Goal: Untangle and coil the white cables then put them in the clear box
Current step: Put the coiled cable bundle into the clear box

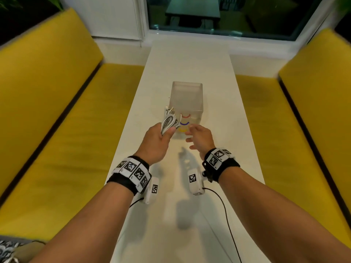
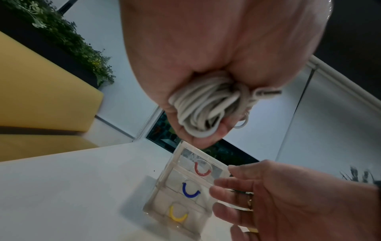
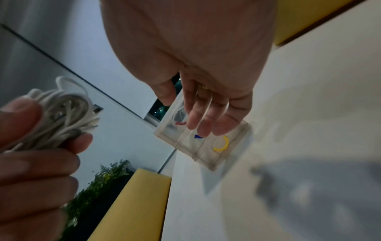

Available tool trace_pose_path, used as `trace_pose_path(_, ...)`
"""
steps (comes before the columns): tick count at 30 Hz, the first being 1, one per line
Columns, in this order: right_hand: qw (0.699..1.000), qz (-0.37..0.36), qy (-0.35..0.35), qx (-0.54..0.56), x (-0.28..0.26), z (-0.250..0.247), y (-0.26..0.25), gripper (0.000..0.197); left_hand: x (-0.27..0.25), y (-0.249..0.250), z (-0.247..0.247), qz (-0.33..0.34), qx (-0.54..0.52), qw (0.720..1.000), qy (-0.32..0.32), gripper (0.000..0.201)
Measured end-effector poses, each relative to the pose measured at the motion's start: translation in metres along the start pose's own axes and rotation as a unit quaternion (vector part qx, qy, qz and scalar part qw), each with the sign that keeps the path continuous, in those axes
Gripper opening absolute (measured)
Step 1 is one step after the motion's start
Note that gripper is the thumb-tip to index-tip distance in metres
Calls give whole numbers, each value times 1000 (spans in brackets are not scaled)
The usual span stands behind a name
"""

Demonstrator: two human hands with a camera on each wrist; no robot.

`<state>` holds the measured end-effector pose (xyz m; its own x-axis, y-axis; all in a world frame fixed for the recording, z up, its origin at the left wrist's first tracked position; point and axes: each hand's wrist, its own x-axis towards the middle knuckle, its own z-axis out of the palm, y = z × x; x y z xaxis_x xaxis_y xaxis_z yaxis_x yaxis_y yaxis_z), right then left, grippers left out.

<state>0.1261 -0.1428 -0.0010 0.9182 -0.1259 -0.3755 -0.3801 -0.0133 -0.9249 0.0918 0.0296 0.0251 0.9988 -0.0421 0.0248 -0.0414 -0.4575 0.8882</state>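
Note:
My left hand (image 1: pixel 161 136) grips a coiled bundle of white cables (image 1: pixel 169 121), their metal plugs sticking out at the top. The same white cable bundle (image 2: pixel 208 106) fills my palm in the left wrist view, and the bundle (image 3: pixel 62 112) shows at the left of the right wrist view. A clear box (image 1: pixel 187 103) with red, blue and yellow curved handles on its front stands mid-table. The bundle hangs just left of the box's near left corner. My right hand (image 1: pixel 197 136) is open, fingers spread, right in front of the clear box (image 2: pixel 185 187); whether it touches the clear box (image 3: pixel 206 146) is unclear.
The box stands on a long white table (image 1: pixel 190 63) flanked by yellow benches (image 1: pixel 62 114) on both sides. A window (image 1: pixel 218 16) lies beyond the far end. Black wires run from my wrist cameras over the near table.

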Motion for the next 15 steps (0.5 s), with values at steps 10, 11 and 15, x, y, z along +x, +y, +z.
trace_pose_path(10,983,39,105,143,49,38,2,14,41,-4,0,10,36,999,0,27)
trace_pose_path(11,981,46,110,153,50,39,3,11,43,-4,0,11,38,999,2,27)
trace_pose_path(15,977,68,135,152,56,40,-1,11,47,-4,2,6,44,999,-4,27)
